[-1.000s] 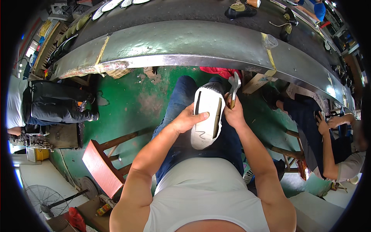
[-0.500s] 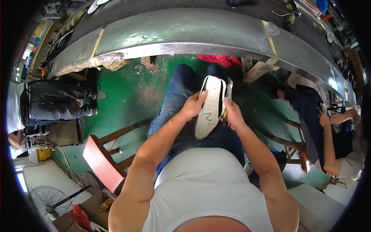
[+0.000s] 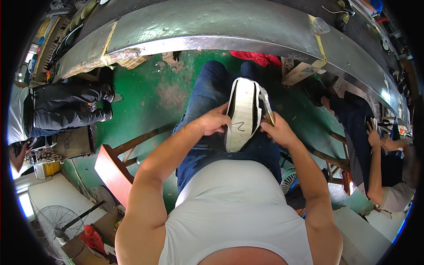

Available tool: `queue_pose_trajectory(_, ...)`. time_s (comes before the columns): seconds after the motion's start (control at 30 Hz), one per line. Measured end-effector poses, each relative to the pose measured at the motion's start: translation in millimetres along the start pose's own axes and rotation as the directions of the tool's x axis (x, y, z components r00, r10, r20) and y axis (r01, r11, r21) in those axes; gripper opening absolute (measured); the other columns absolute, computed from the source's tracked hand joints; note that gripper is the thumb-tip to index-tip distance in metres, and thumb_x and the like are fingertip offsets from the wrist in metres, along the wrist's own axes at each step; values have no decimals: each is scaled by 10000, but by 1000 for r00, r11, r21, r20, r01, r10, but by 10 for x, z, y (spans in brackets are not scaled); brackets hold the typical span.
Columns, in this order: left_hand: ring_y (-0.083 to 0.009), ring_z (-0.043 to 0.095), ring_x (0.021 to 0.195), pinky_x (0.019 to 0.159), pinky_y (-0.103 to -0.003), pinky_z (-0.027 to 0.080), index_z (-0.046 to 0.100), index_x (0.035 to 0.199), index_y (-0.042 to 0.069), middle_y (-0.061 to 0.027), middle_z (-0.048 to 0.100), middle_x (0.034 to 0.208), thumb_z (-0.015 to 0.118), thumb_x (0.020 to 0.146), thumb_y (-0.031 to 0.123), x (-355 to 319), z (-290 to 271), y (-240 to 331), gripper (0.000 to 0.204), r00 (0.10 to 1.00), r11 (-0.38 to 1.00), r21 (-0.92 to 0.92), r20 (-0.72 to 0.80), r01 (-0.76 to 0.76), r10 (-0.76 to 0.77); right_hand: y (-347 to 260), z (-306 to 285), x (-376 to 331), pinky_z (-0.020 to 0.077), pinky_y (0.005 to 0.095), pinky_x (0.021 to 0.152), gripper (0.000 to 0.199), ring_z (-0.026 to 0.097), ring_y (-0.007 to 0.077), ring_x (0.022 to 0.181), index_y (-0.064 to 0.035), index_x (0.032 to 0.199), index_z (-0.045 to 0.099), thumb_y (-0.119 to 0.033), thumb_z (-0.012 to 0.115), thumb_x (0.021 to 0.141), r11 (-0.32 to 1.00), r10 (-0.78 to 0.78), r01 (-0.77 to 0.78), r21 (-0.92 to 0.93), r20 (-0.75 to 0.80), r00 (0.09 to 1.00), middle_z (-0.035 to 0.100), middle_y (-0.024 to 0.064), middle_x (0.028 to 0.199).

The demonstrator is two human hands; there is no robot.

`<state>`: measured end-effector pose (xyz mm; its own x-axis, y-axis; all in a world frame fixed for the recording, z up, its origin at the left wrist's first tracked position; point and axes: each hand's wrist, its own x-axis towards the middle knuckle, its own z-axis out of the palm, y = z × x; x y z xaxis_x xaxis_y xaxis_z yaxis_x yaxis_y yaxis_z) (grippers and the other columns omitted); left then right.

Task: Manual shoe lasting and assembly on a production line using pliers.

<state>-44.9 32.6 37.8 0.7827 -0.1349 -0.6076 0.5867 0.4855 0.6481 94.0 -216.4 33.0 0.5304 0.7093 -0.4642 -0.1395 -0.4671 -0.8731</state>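
A shoe upper on a last [image 3: 242, 119] lies over my thighs, underside up, toe pointing away from me. Its bottom is white with a dark pen mark, and the dark upper with a pale turned edge stands away along both sides. My left hand [image 3: 215, 121] grips the shoe's left edge, thumb on the white bottom and fingers partly hidden beneath. Wrapped round the handle of metal pincers [image 3: 266, 102] is my right hand [image 3: 277, 129], at the shoe's right edge. The pincers' head lies along the edge nearer the toe; its jaws are hard to make out.
A metal-edged workbench [image 3: 212, 33] curves across the far side, with a clear plastic cup [image 3: 320, 26] on it. A red-topped wooden stool [image 3: 114, 176] stands at my left, a fan [image 3: 59, 227] behind it. Co-workers are at both sides, one with dark trousers [image 3: 70, 106] at left.
My left hand has shifted down the shoe's left edge toward the heel. The shoe has tilted slightly, showing more dark gap on its left. The pincers have turned at the right edge.
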Motion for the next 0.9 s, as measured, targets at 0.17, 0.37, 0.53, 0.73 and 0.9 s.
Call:
queue_pose_trajectory(0.17, -246, 478, 1324, 1058, -324, 417, -23, 1610, 117, -180, 440, 1488, 690, 775, 71, -5, 111, -560, 1099, 945, 920, 261, -68, -292, 319, -539, -168, -465, 520, 397, 719, 341, 674, 341, 799, -10, 1204, 563, -176, 628, 913, 753, 172, 17, -658, 220, 960, 681, 182, 926)
queue_pose_trajectory(0.37, -291, 368, 1429, 1173, -327, 273, -127, 1556, -24, -269, 347, 1534, 658, 817, 71, -74, 251, -397, 1082, 967, 824, 548, -100, -143, 234, -534, -62, -329, 529, 438, 781, 357, 655, 360, 908, 33, 1186, 597, -97, 613, 854, 352, -339, 405, -844, 289, 895, 657, 181, 995)
queue_pose_trajectory(0.53, -283, 346, 1443, 1180, -337, 271, -139, 1563, 7, -213, 281, 1586, 600, 951, 212, -24, 171, -508, 981, 961, 960, 32, 22, -276, 276, -896, 20, -219, 528, 463, 766, 318, 662, 388, 834, 44, 1118, 608, -103, 642, 839, 149, -87, 388, -909, 379, 921, 673, 190, 899)
queue_pose_trajectory(0.73, -253, 337, 1447, 1167, -335, 297, 188, 1587, 65, -122, 330, 1592, 277, 1078, 474, 55, 504, -362, 660, 863, 926, -310, -504, -216, 33, -362, 135, -167, 517, 502, 711, 227, 652, 418, 758, 1, 965, 621, -210, 649, 888, 586, -63, 361, -725, 404, 913, 664, 215, 802)
queue_pose_trajectory(0.9, -428, 584, 1211, 1039, -404, 450, 536, 1374, -28, -310, 612, 1256, 314, 1080, 376, 346, 253, -648, 547, 602, 869, 461, -648, -178, 467, -331, 367, -281, 505, 508, 768, 233, 642, 432, 820, -9, 1013, 587, -203, 641, 894, 687, -219, 304, -660, 211, 953, 659, 224, 864)
